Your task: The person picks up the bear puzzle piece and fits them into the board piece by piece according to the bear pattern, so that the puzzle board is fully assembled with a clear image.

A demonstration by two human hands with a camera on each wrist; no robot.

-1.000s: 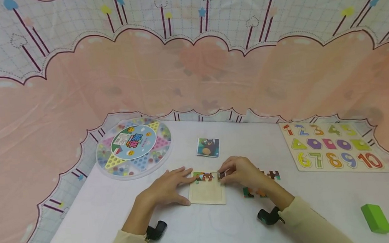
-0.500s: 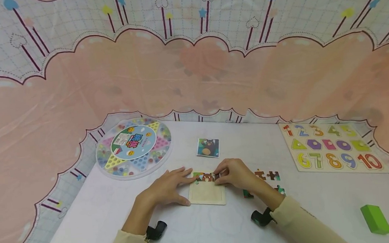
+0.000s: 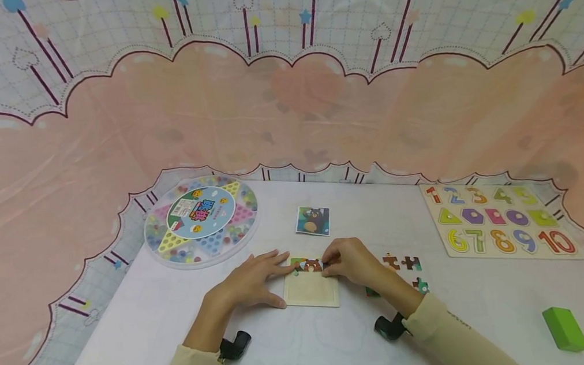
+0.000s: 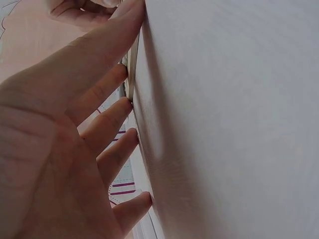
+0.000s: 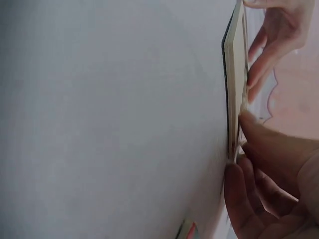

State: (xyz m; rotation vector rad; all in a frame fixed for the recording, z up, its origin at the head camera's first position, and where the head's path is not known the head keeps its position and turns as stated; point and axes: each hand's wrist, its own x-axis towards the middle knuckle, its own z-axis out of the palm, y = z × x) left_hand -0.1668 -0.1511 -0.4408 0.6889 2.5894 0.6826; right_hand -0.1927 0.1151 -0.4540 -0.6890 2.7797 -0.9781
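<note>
A square wooden puzzle tray [image 3: 309, 292] lies on the white table, with bear-picture jigsaw pieces [image 3: 308, 265] along its top row. My left hand [image 3: 251, 282] steadies the tray's left side, index finger on the top-left corner area and thumb near the lower-left corner. At the upper right of the tray my right hand [image 3: 353, 263] pinches a small puzzle piece [image 3: 323, 264] between thumb and fingers, mostly covered by them. In the right wrist view, the right thumb and fingers meet at the edge of the tray [image 5: 237, 74].
Loose puzzle pieces [image 3: 411, 263] lie right of the tray, some behind the right forearm. A bear picture card [image 3: 313, 221] is behind it. A round marble game board [image 3: 201, 222] sits back left, a number board [image 3: 504, 222] back right, a green block [image 3: 565, 328] front right.
My right hand has moved left with the puzzle piece, from the tray's right edge to beside the top-row pieces. More loose pieces show behind the forearm. The left hand stays put.
</note>
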